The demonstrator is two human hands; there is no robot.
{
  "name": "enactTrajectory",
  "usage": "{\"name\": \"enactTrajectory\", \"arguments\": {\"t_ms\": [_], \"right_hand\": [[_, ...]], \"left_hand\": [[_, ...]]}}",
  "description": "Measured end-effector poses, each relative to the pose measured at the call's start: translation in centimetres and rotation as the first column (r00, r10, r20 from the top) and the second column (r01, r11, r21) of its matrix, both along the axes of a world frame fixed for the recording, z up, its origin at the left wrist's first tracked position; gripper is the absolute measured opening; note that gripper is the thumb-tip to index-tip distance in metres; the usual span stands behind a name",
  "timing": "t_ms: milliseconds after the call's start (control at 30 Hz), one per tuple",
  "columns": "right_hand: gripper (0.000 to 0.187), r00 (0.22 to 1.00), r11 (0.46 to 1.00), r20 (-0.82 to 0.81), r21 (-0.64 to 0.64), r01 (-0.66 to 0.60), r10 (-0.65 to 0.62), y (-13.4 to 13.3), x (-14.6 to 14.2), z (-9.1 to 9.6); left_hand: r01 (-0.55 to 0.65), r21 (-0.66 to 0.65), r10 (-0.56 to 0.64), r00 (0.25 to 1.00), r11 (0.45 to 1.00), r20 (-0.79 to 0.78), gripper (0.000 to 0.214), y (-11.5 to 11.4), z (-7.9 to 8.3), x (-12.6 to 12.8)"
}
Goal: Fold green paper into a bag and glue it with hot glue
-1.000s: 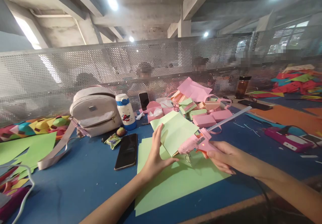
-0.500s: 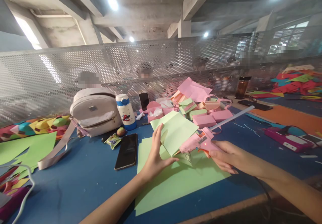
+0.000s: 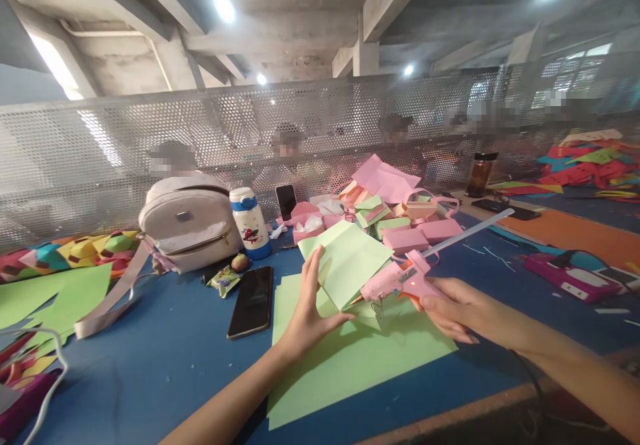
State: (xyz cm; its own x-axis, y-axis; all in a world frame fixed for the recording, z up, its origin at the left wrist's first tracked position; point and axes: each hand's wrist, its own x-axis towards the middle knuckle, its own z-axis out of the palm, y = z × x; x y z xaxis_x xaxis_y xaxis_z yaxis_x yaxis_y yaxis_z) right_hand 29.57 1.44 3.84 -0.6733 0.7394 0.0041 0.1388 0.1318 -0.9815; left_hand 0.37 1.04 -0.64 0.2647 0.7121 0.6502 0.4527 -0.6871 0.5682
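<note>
My left hand (image 3: 313,315) grips a folded piece of light green paper (image 3: 357,258) by its left side, thumb near the lower edge and fingers behind or along the side. In my right hand (image 3: 453,308) is a pink hot glue gun (image 3: 395,279), with a long translucent glue stick (image 3: 470,233) jutting from its back. The gun's metal tip points left, close to the paper's lower corner; whether it touches I cannot tell. Under both hands lie larger light green sheets (image 3: 320,391) on the blue table.
Left of the sheets lies a black phone (image 3: 251,301). Behind it stand a bottle (image 3: 250,225) and a pale backpack (image 3: 187,221). Pink and green folded paper pieces (image 3: 405,231) are heaped ahead. A purple power strip (image 3: 563,278) lies right; a perforated metal partition (image 3: 320,118) crosses the back.
My right hand has drawn the glue gun slightly to the right, moving its tip along or away from the paper's lower corner. My left hand and the paper stay almost still.
</note>
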Motion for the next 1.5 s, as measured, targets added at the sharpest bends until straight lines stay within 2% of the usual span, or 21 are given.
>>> {"name": "enactTrajectory", "arguments": {"t_ms": [333,733,933,1333,1500], "right_hand": [[0.040,1.000,1.000,-0.008,-0.009,-0.002,0.002,-0.2,0.8,0.4],[0.044,0.999,0.998,0.007,-0.044,0.049,-0.049,-0.7,1.3,1.1],[0.049,0.999,0.999,0.018,-0.013,0.046,-0.046,-0.3,1.8,0.9],[0.041,0.992,0.991,0.000,-0.039,0.128,-0.128,-0.1,3.0,-0.1],[0.041,0.994,0.994,0.030,-0.037,0.106,-0.105,-0.5,3.3,0.5]], "left_hand": [[0.002,-0.004,-0.002,1.000,1.000,0.011,0.104,0.0,0.0,0.0],[0.007,-0.018,-0.007,1.000,1.000,0.024,0.104,-0.1,0.2,0.0],[-0.009,-0.018,0.009,1.000,1.000,0.014,0.102,-0.2,0.2,0.1],[-0.017,-0.009,0.017,1.000,1.000,0.008,0.101,-0.1,0.2,0.0],[-0.016,-0.004,0.016,1.000,1.000,0.004,0.101,-0.1,0.2,0.1]]}}
